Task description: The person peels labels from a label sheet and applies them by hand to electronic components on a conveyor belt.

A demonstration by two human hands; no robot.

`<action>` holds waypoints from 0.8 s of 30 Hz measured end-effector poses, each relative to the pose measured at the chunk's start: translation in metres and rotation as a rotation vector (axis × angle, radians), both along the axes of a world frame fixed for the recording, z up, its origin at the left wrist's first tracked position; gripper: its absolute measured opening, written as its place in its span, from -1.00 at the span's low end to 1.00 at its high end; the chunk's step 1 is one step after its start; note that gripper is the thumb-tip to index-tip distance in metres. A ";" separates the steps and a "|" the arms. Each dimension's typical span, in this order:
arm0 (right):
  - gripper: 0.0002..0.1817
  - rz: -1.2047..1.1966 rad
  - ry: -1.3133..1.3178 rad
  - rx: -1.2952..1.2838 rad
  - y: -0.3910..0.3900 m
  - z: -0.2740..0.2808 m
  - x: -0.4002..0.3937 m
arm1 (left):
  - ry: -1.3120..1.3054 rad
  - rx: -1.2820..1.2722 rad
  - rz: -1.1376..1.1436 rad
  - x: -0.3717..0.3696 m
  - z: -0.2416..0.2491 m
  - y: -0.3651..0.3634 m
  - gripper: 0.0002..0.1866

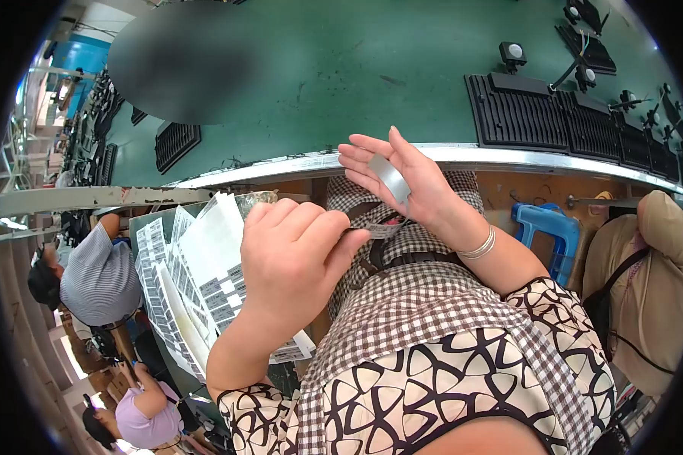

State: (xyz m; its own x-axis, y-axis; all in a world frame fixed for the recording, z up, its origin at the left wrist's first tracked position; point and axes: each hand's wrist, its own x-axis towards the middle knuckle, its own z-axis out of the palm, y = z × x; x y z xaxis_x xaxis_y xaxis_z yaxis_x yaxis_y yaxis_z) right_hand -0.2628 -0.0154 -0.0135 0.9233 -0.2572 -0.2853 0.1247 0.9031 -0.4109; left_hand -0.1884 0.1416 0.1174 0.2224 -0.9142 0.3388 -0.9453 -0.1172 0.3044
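Note:
My left hand is closed, thumb and forefinger pinching one end of a thin label strip that reaches toward my right wrist. Palm up, my right hand has its fingers stretched out and the thumb apart. Across that palm curves a shiny silver-grey piece of strip. Both hands are over my checked apron, just in front of the workbench edge. Left of my left hand, sheets of printed labels lie in an overlapping pile, partly hidden behind my forearm.
The green workbench has a metal front edge. Black finned lamp housings with sensors stand at right; another finned housing lies at left. A blue plastic stool is below the bench. Other people sit at left.

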 end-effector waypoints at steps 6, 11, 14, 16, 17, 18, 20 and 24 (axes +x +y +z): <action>-0.24 0.061 -0.064 0.048 -0.001 -0.009 -0.008 | 0.106 0.008 0.096 0.014 -0.028 -0.005 -0.78; -0.23 0.220 -0.039 -0.081 0.005 -0.002 -0.011 | 0.155 0.041 0.165 0.026 -0.055 -0.007 -0.77; -0.23 0.208 -0.025 -0.093 0.006 -0.001 -0.012 | 0.164 0.072 0.182 0.027 -0.060 -0.004 -0.75; -0.23 0.185 -0.027 -0.060 0.007 -0.007 -0.011 | 0.174 0.071 0.200 0.027 -0.064 -0.002 -0.75; -0.22 0.175 -0.029 -0.043 0.008 -0.009 -0.011 | 0.180 0.069 0.208 0.028 -0.066 -0.001 -0.75; -0.22 0.164 -0.015 -0.012 0.009 -0.009 -0.010 | 0.186 0.066 0.216 0.029 -0.067 0.000 -0.75; -0.23 0.140 0.015 0.049 0.012 -0.008 -0.010 | 0.189 0.041 0.252 0.030 -0.066 0.002 -0.75; -0.24 0.090 0.075 0.083 0.015 -0.005 -0.010 | 0.182 0.008 0.253 0.034 -0.060 0.002 -0.76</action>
State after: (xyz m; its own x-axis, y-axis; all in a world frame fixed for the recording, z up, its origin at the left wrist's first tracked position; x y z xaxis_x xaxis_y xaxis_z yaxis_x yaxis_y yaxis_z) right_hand -0.2725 -0.0006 -0.0181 0.9169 -0.1468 -0.3711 0.0134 0.9407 -0.3391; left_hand -0.1541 0.1436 0.0576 0.4992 -0.8246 0.2661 -0.8162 -0.3444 0.4640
